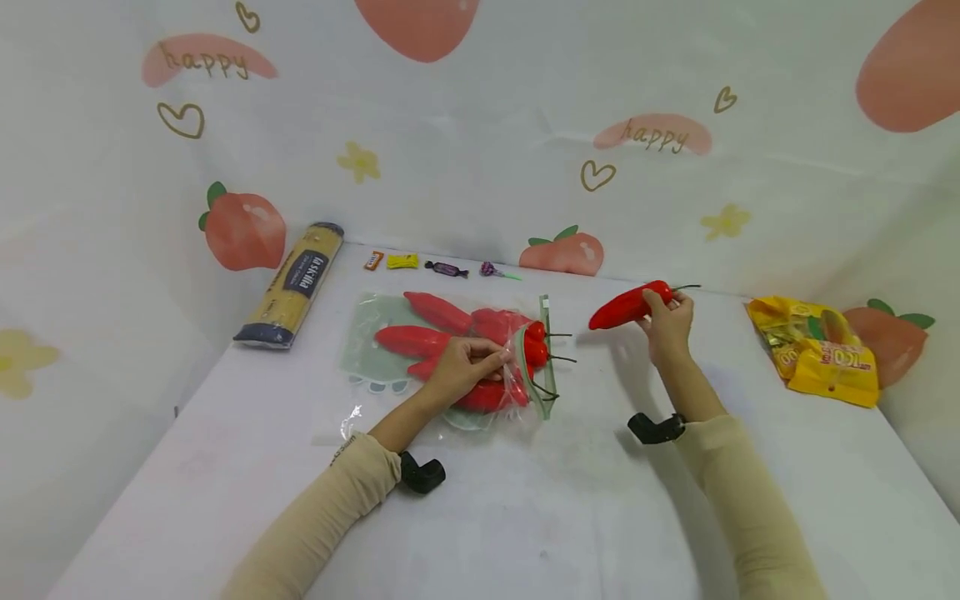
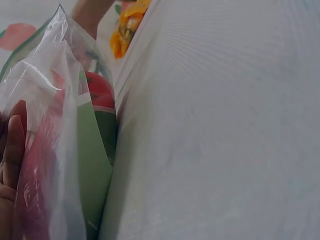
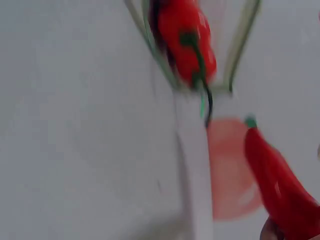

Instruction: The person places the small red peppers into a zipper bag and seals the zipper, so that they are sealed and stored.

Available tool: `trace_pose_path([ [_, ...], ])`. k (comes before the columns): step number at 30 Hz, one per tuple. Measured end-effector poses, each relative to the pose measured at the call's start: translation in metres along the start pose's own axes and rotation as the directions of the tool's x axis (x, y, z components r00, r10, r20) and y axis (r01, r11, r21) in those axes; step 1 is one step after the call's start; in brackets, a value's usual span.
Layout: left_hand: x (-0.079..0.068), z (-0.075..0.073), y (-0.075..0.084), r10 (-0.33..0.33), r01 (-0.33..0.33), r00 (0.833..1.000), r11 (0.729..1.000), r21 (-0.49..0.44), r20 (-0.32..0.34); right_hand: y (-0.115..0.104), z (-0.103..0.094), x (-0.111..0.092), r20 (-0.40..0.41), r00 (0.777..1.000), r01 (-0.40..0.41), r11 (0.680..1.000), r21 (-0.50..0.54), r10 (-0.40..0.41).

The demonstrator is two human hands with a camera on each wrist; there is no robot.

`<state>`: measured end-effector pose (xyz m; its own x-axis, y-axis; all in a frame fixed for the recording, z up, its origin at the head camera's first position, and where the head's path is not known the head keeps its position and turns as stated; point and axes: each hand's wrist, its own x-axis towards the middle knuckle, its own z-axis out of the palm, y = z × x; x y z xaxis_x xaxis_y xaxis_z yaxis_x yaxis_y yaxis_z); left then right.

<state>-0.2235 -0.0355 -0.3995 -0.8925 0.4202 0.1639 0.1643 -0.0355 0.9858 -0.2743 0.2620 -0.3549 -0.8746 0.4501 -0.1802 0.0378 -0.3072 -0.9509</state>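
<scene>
A clear zip bag (image 1: 366, 329) with a green print lies on the table, its mouth spread toward the right. Inside are several red chili peppers (image 1: 411, 340), with thin dark stems poking out of the opening. My left hand (image 1: 459, 369) pinches the upper film of the bag close to its mouth. To the right of the bag and above the table, my right hand (image 1: 670, 329) holds another red chili pepper (image 1: 624, 308) near its stem end, tip pointing left. In the blurred right wrist view, this pepper (image 3: 277, 185) appears below the open bag mouth.
A pasta pack (image 1: 294, 283) lies at the back left. Along the back edge are an orange wrapped sweet (image 1: 373, 261), a yellow one (image 1: 402, 262), a purple one (image 1: 447, 269) and a lollipop (image 1: 489, 269). Yellow packets (image 1: 817, 350) sit at the right by the printed backdrop.
</scene>
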Motion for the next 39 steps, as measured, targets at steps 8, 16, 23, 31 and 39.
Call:
trace_pose_path([
  [8,-0.001,0.003,0.005,0.016,-0.016,1.000,1.000,-0.010,-0.025,0.034,0.015,-0.061,0.136,0.987,-0.067,0.992,-0.109,0.082],
  [16,0.000,0.004,0.002,0.022,-0.023,0.999,0.999,-0.028,-0.048,0.061,0.004,-0.083,0.199,0.970,-0.117,0.985,-0.129,0.142],
  [23,0.001,0.003,0.005,-0.004,0.000,0.998,0.999,-0.054,-0.065,0.060,-0.008,-0.088,0.202,0.971,-0.106,0.989,-0.100,0.125],
  [31,0.000,0.000,0.007,-0.012,0.011,0.996,1.000,-0.006,-0.087,0.069,0.002,-0.100,0.228,0.958,-0.138,0.975,-0.176,0.177],
  [39,0.001,0.001,0.009,0.003,-0.007,0.994,0.999,-0.032,-0.112,0.089,0.017,-0.111,0.341,0.940,0.149,0.883,-0.445,0.013],
])
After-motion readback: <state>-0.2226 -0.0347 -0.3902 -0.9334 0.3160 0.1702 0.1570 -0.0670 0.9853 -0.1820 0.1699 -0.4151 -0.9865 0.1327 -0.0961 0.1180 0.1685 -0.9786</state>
